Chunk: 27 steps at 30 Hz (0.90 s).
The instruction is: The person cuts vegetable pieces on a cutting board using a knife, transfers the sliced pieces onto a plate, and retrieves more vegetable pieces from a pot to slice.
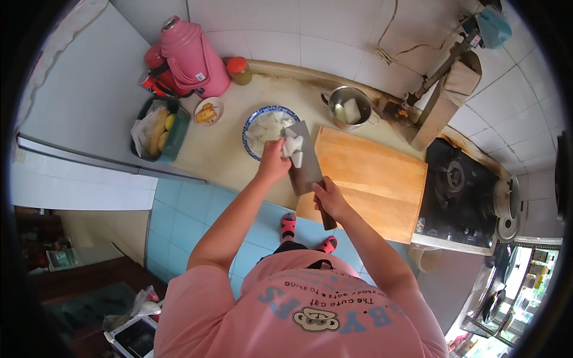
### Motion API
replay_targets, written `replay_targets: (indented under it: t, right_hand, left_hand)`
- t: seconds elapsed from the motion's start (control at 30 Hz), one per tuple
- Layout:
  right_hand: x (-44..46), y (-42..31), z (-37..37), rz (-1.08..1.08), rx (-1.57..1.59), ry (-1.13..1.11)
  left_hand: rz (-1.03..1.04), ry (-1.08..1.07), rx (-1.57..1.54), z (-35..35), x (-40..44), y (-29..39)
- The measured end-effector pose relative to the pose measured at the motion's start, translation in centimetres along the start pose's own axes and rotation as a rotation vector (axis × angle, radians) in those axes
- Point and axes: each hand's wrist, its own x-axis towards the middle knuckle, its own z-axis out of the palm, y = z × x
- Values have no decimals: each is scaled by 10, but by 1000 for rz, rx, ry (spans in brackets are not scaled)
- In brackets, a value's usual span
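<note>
My right hand (330,198) grips the dark handle of a cleaver (306,169), its wide blade slanting up and left. White vegetable chunks (293,147) lie on the flat of the blade. Against these chunks, at the blade's left edge, my left hand (274,161) is closed, with some fingers hidden. Close by the blade's upper end stands a blue-and-white bowl (247,124) holding more cut white pieces (267,125). Under the cleaver's right side and my right hand is a wooden cutting board (373,179).
A metal pot (350,122) with white pieces stands behind the board. A black gas stove (456,191) is at right. Along the left are a small dish (200,112), a green basket (173,140), a pink thermos (194,56) and a red-lidded jar (239,71).
</note>
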Motion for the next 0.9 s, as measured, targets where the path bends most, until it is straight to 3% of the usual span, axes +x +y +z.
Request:
replay_targets:
  t: [0.03,0.13,0.2,0.33,0.53,0.67,0.9]
  right_hand:
    - [16,-3,13,-7,0,0]
    - [52,-15,48,-16,-1,-15]
    - [66,-20,63,-11,-17,10]
    - [81,-20,84,14,-26,74]
    - [81,-18,94,20,-24,123]
    - [71,-22,95,28,-27,147]
    - [41,-34,91,48,-78,184]
  left_hand:
    - [89,71,38,-11,10,-13]
    - [11,52,-77,-31,31,-45]
    - [235,138,162,-35,39,-65]
    - [257,202,312,-40,40,-55]
    - [431,86,375,-37,58,-54]
    - [427,-35,368,-35,68,-63]
    - [410,78,334,-33,81,-85]
